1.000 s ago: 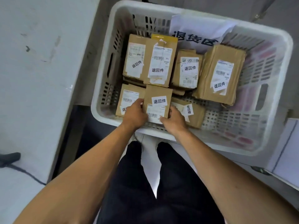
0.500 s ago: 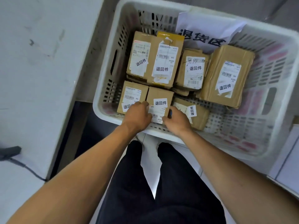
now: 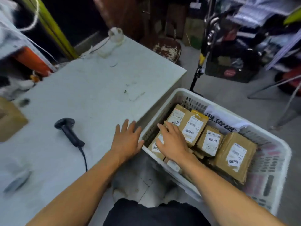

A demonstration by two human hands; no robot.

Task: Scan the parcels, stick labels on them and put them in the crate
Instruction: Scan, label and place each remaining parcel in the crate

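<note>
Bare and empty, the left hand (image 3: pixel 126 141) hovers with fingers spread and straight above the desk's (image 3: pixel 91 88) right edge, just beside the white crate's (image 3: pixel 276 154) left wall; whether it touches the surface cannot be told. The right hand (image 3: pixel 172 141) is also open, fingers extended and holding nothing, reaching over the crate's near-left corner above the parcels (image 3: pixel 234 154) there.

Inside the crate several brown cardboard parcels lie flat in rows, packed toward its left and middle. Each visible one carries a white shipping label plus a smaller white sticker with printed characters. A white paper sign (image 3: pixel 224 119) hangs over the crate's far wall.

On the desk, a black handheld scanner (image 3: pixel 69 131) lies toward the near edge, its cord trailing off that edge. One brown box (image 3: pixel 9 119) sits at the desk's left edge, partly out of frame; whether it is labelled cannot be seen.

Assessment: the parcels in the crate appear scanned, labelled and stowed. Neither hand holds a parcel or the scanner. The box at the left edge may be the remaining item.
</note>
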